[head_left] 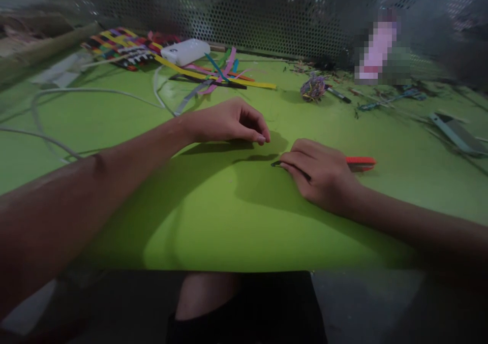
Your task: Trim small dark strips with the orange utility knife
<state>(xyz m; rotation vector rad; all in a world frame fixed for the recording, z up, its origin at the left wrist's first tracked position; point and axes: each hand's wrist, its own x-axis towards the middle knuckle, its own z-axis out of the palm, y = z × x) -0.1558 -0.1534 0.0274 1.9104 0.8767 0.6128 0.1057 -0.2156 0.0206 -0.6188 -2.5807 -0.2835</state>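
Observation:
My right hand (322, 174) is closed over a tool with an orange handle (360, 161), low against the green tabletop (213, 222). The handle sticks out on the right of the fist, and a thin dark tip (275, 164) shows past the thumb and forefinger on the left. The fingers cover the tool's middle, so its kind is hidden. To the left and slightly farther back is my left hand (232, 123), hovering just over the table. Its thumb and fingertips come together in a pinch; anything between them is too small to make out.
Coloured strips (224, 74) lie behind my left hand, near a white box (185, 52) and a woven multicoloured piece (118, 47). A white cable (95, 90) loops at left. Farther right are a tangled thread ball (312, 87), a pen (338, 94) and a phone-like object (457, 133). Perforated metal (229, 19) borders the back.

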